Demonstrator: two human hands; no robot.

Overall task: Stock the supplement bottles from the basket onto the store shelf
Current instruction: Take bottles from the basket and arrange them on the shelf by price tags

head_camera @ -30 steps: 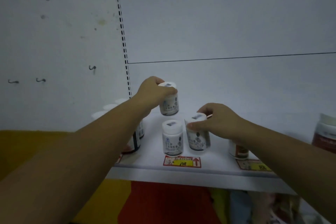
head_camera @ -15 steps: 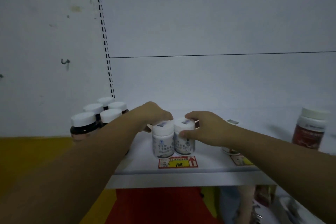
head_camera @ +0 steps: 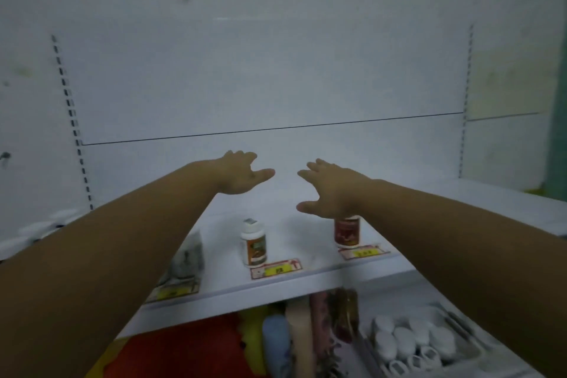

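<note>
Both my hands hover empty above the white shelf (head_camera: 233,287), fingers spread. My left hand (head_camera: 241,173) is over the shelf's middle, my right hand (head_camera: 329,189) just to its right. Below them stand a white-capped bottle with an orange label (head_camera: 254,242) and a dark red bottle (head_camera: 347,232), partly hidden by my right hand. The grey-labelled bottles (head_camera: 188,259) sit blurred beside my left forearm. A basket (head_camera: 460,327) with several white-capped bottles (head_camera: 411,342) lies at the lower right.
Price tags (head_camera: 276,268) line the shelf's front edge. White bottle caps (head_camera: 46,227) blur at the far left. Coloured packages (head_camera: 294,337) and a red and yellow surface (head_camera: 184,350) sit beneath the shelf. Slotted uprights (head_camera: 72,120) run up the white back panel.
Both hands have let go of the grey-labelled bottles and lifted off them with fingers spread. The view has swung right, bringing the basket into sight.
</note>
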